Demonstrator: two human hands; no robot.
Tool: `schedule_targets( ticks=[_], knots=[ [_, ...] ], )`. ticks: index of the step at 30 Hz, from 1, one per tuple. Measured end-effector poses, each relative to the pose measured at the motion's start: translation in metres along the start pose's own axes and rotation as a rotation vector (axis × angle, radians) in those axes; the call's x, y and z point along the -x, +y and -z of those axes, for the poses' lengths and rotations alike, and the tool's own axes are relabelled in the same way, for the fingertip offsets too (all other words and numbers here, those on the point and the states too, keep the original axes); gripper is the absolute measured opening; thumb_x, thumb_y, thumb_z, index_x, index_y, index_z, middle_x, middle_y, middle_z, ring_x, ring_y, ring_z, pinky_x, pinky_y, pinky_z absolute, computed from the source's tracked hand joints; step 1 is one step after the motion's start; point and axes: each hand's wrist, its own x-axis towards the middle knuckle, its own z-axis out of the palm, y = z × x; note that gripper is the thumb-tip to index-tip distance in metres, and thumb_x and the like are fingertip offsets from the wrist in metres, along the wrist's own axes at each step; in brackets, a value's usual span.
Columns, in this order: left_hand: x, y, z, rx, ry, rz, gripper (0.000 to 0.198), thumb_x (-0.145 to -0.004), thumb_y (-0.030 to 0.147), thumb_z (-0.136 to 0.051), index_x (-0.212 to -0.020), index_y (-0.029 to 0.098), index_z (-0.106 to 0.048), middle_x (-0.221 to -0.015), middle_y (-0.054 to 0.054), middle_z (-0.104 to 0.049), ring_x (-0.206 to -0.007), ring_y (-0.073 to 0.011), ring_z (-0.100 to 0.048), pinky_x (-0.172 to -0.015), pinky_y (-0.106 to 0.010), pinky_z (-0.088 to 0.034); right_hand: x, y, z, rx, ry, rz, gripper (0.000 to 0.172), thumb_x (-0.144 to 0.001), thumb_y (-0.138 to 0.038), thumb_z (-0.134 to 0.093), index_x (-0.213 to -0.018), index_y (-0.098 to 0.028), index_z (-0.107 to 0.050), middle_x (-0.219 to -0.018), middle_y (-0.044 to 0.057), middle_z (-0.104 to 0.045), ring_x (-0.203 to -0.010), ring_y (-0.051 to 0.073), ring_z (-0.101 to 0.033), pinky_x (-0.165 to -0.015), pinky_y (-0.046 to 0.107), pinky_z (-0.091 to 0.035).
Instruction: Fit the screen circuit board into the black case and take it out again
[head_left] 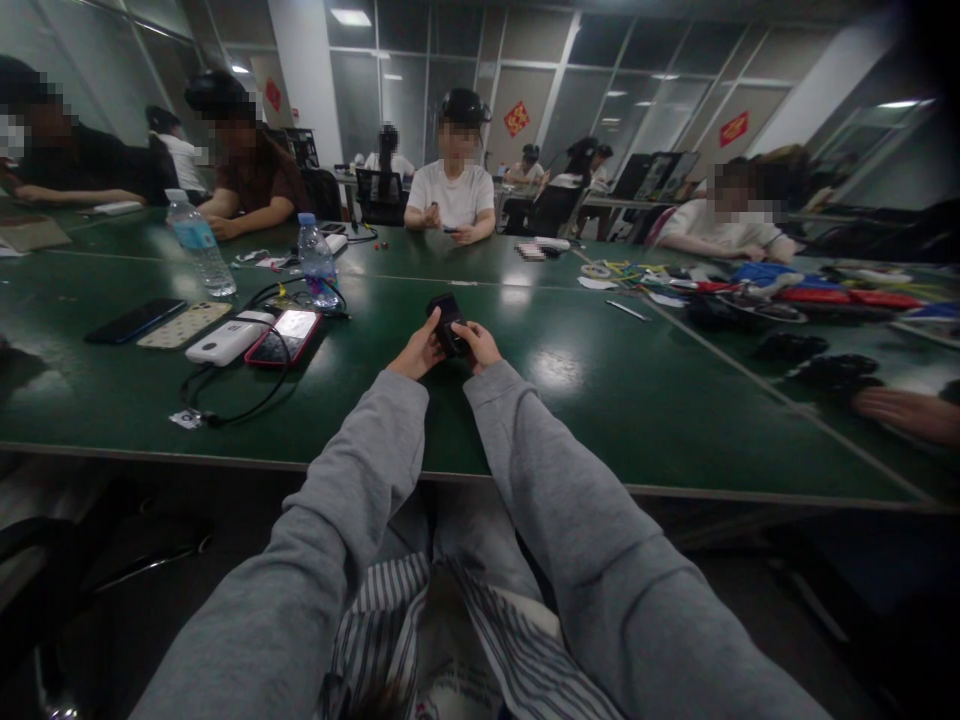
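A small black box-like object [448, 318] is held between both hands just over the green table [375, 420]. My left hand [421, 347] grips its left side, the thumb along the upper edge. From the right, my right hand [478, 346] holds it, with thumb and finger on its near face. What exactly the object is, I cannot make out. Left of my hands lie a red-cased phone [283, 338] with its screen lit, a white power bank [229, 340] and a black cable [259, 405].
Farther left are a patterned phone case [184, 326], a dark phone [135, 320] and two water bottles [199, 245]. A pen [628, 311] and a heap of cables [750, 285] lie to the right. Several people sit around the table; another person's hand [907, 413] rests at the right edge.
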Motion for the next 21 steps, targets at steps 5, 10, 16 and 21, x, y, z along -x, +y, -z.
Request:
schedule_targets(
  ticks=[5, 10, 16, 21],
  knots=[
    [0.011, 0.008, -0.002, 0.178, -0.172, 0.065, 0.066, -0.081, 0.076, -0.05, -0.1, 0.015, -0.069, -0.096, -0.012, -0.073, -0.097, -0.025, -0.067, -0.092, -0.039, -0.049, 0.005, 0.002, -0.006, 0.04, -0.095, -0.06, 0.049, -0.048, -0.043, -0.087, -0.075, -0.022, -0.053, -0.069, -0.005, -0.063, -0.067, 0.013, -0.06, -0.066, 0.029, -0.049],
    [0.012, 0.009, 0.004, 0.329, -0.167, 0.058, 0.07, -0.083, 0.075, -0.046, -0.111, 0.013, -0.066, -0.111, -0.014, -0.071, -0.104, -0.0263, -0.067, -0.099, -0.042, -0.047, 0.008, 0.005, -0.008, 0.074, -0.158, -0.076, 0.049, -0.044, -0.044, -0.088, -0.069, -0.022, -0.051, -0.066, -0.005, -0.06, -0.066, 0.013, -0.058, -0.069, 0.029, -0.047],
    [0.008, 0.008, 0.009, 0.379, -0.108, 0.088, 0.068, -0.083, 0.071, -0.051, -0.115, 0.012, -0.064, -0.113, -0.015, -0.071, -0.102, -0.0271, -0.067, -0.098, -0.044, -0.049, 0.004, 0.012, -0.008, 0.219, -0.156, -0.065, 0.052, -0.049, -0.049, -0.083, -0.076, -0.024, -0.046, -0.069, -0.005, -0.059, -0.064, 0.014, -0.056, -0.067, 0.03, -0.047],
    [0.008, 0.008, 0.011, 0.412, -0.082, 0.093, 0.065, -0.085, 0.067, -0.051, -0.113, 0.01, -0.064, -0.106, -0.014, -0.073, -0.1, -0.0262, -0.068, -0.097, -0.042, -0.049, 0.002, 0.017, -0.009, 0.368, -0.105, 0.001, 0.051, -0.058, -0.049, -0.078, -0.086, -0.025, -0.044, -0.078, -0.004, -0.059, -0.077, 0.018, -0.06, -0.076, 0.036, -0.049]
  ],
)
